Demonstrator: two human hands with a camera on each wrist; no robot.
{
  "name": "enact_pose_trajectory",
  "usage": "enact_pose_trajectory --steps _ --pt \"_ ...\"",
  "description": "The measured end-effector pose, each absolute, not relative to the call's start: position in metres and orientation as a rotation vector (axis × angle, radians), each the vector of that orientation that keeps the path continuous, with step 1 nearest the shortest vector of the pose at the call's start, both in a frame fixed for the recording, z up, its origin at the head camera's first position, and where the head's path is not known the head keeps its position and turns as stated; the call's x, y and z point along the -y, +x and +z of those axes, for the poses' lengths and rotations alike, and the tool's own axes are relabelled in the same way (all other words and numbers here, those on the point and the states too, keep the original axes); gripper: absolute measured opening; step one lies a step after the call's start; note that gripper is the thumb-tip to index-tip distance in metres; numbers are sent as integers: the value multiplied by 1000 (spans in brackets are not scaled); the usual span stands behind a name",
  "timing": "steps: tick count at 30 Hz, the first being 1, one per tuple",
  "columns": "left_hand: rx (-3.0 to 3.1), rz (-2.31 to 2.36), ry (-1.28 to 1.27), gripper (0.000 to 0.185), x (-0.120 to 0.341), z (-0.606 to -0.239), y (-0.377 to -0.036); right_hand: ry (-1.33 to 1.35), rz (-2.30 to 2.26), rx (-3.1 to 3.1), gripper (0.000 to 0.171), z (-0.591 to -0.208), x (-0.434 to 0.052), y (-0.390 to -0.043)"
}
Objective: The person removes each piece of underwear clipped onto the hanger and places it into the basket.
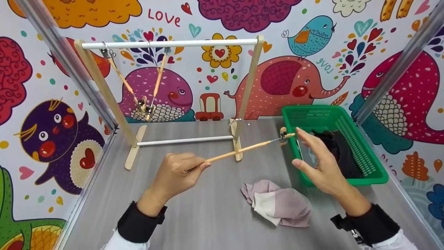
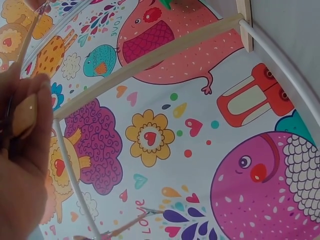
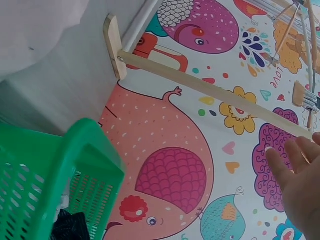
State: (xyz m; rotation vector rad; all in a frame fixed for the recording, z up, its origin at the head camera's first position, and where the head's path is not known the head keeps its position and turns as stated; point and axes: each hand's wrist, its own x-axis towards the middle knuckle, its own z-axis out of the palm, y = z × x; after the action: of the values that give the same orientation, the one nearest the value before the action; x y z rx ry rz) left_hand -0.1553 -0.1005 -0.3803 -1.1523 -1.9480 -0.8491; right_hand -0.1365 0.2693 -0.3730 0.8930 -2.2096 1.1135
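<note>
My left hand [image 1: 180, 173] grips one end of a wooden clip hanger [image 1: 222, 157], whose bar slants up to the right in the head view. A wooden clip [image 2: 25, 116] at that end shows among the left fingers in the left wrist view. At the far end another clip [image 1: 283, 136] sits close by the right fingertips. My right hand [image 1: 322, 166] has its fingers spread and thumb apart, over the basket's near left edge. Below the hanger a crumpled mauve and white cloth [image 1: 277, 205] lies on the table.
A wooden rack [image 1: 255, 74] with white rods stands at the back left. From its top rod hang clip hangers [image 1: 159, 78]. On the right, a green basket [image 1: 367, 181] holds dark striped cloth [image 1: 347, 156]. Patterned walls [image 1: 215, 27] enclose the grey table [image 1: 194, 222].
</note>
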Motion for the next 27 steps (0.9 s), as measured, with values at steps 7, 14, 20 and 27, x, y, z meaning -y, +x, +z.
enact_pose_trajectory --steps 7,14,20,27 --pt "1938 -809 -1105 8 106 -382 -154 845 1079 2266 76 -416 -282 -145" --pt "1920 -800 -1022 11 109 -385 -152 868 1015 2360 84 -443 -283 -146" --pt "1835 -798 -952 7 112 -386 -152 887 964 2428 89 -459 -279 -142" --pt "1757 -763 -874 5 113 -385 -152 917 889 2476 93 -478 -274 -139"
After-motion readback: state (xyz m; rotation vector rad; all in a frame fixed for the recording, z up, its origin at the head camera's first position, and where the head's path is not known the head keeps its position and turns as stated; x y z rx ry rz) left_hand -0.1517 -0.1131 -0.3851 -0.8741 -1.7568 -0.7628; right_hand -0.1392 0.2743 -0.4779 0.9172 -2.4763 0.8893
